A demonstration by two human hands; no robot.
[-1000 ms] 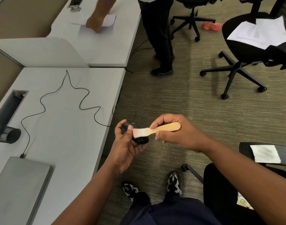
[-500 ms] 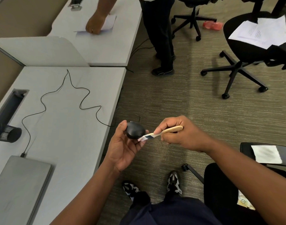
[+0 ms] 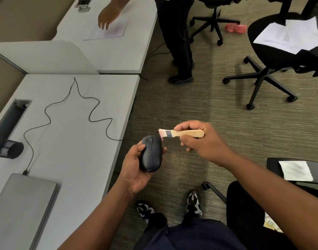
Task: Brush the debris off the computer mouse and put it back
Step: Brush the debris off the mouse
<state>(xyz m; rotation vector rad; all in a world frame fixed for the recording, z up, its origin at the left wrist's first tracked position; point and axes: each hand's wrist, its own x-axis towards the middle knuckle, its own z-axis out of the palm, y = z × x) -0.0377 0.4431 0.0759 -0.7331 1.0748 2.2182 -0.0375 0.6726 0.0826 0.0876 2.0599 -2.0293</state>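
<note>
Both hands are busy off the desk's point(image 3: 68, 134) edge: left hand point(image 3: 136, 166) cradles the black mouse point(image 3: 151, 154), right hand point(image 3: 199, 143) grips the wooden brush point(image 3: 181, 133), bristles at its front.

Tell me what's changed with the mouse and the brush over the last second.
The left hand has turned the mouse so its top with the buttons faces up. The right hand lifted the brush from the mouse's body to its front end. Both grips stayed; the cable and laptop on the desk haven't moved.
</note>
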